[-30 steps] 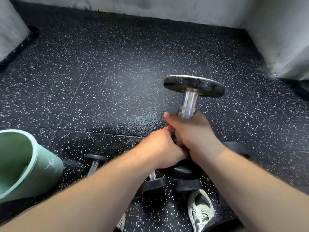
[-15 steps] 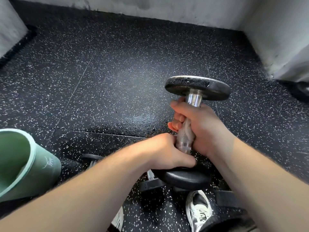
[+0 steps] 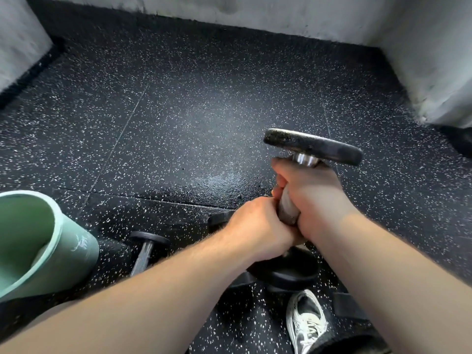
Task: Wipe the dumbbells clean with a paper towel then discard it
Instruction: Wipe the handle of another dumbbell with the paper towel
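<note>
A dumbbell is held off the floor in both bare hands, right of centre in the scene, stood nearly on end and tilted slightly to the right. Its far plate, black and scuffed, is seen edge-on at the top; its near plate hangs below the wrists, close above the floor. The steel handle is gripped high up by the right hand, just under the far plate, with the fingers curled tightly round the bar from the right. The lower part of the handle is gripped by the left hand, closed in a fist; its fingers are wrapped to the far side and are mostly hidden behind the knuckles. The two hands are pressed against each other, with a short stretch of bare steel shown between them.

A second dumbbell is laid flat on the floor to the left, near the left forearm. A pale green bin is seen at the near left edge, its mouth turned toward the camera. A grey and white shoe is planted at the near edge, below the near plate. Other dark weights are partly covered by the arms. The speckled black floor is bounded at the far side by a pale wall.
</note>
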A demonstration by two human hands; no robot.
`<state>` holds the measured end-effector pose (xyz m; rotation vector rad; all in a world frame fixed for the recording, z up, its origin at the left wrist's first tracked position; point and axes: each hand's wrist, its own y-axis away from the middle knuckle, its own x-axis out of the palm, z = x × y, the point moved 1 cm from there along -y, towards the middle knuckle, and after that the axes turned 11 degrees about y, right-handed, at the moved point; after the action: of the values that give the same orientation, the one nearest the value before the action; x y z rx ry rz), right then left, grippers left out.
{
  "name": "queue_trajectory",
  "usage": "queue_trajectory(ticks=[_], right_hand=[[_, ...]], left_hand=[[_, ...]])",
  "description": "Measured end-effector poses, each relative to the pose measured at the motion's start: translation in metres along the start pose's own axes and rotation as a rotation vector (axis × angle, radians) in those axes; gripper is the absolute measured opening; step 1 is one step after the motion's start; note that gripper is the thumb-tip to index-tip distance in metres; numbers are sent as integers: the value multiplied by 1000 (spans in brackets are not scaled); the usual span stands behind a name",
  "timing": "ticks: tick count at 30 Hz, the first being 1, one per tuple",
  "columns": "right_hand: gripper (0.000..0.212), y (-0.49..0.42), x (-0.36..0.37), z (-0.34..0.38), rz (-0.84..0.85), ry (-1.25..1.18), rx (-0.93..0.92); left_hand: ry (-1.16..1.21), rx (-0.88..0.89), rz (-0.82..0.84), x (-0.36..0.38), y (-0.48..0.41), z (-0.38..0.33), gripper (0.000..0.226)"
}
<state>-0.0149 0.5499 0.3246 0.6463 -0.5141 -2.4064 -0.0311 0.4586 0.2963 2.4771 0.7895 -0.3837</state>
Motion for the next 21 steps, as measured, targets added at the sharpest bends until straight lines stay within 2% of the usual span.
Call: queue_trajectory(ticks=[3,6,9,10,13,16,18,21], right_hand=[[27,1,-1,0,102,-26,20],[20,4,-7,-5,399,-198,23],[60,4,-13,-6,788,-187,-78],[57,0,-15,-8,838,-180,-109],[38,-4,-21,-11,721,-86,-228],[48,-2,-18,-17,466,282,-380],[55,3,-14,-18,274,514,-398],[50,10,-12,-17,81,674,-372]], left_hand=[[67,-28,9,2,-1,2,39],[167,-99,2,-1,0,5,22],[254,-156,1,-7,1,6,18],[294,-155,2,-8,0,5,18],[316,-80,-17,-10,-5,2,10],[286,119,-63,-11,-10,1,15],[248,217,-39,-12,-11,3,31],[28,107,45,-9,-14,6,69]])
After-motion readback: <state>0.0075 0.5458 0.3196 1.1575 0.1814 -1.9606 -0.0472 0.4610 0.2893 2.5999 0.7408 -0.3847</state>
